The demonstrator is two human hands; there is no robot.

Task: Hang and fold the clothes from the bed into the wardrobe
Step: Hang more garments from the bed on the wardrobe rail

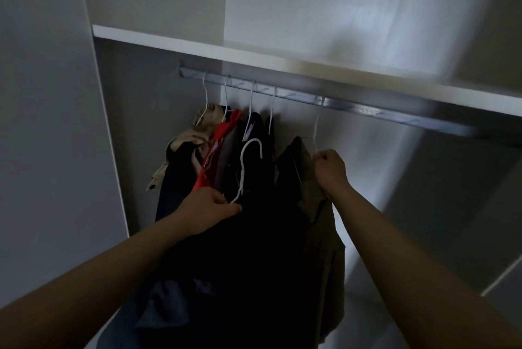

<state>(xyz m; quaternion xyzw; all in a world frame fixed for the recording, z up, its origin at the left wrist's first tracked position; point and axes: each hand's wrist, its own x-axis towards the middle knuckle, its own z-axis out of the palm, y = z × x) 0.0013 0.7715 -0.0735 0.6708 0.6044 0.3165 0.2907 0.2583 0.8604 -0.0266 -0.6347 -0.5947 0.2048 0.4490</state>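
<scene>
White plastic forms the hanger [245,163] at the centre of the frame. Its hook hangs free in the air below the rail [367,112], not over it. The left hand [207,207] has its fingers curled round the hanger's lower end, pinching it together with the black garment [254,241] that drapes from there toward the bottom edge.

Just right of centre, the right hand [331,170] is closed in a fist round the base of a thin hanger [315,128]. Its hook sits over the rail. An olive garment [319,224] hangs from it, beside the black one and touching it.

Further left on the rail are 4 more hangers carrying clothes packed close together: a beige garment [197,134] at the far left, then a red garment [223,145], then dark ones [254,122].

A white shelf [197,43] runs across the frame directly above the rail. The wardrobe's grey side panel [42,122] fills the left. The right side of the frame is blurred.
</scene>
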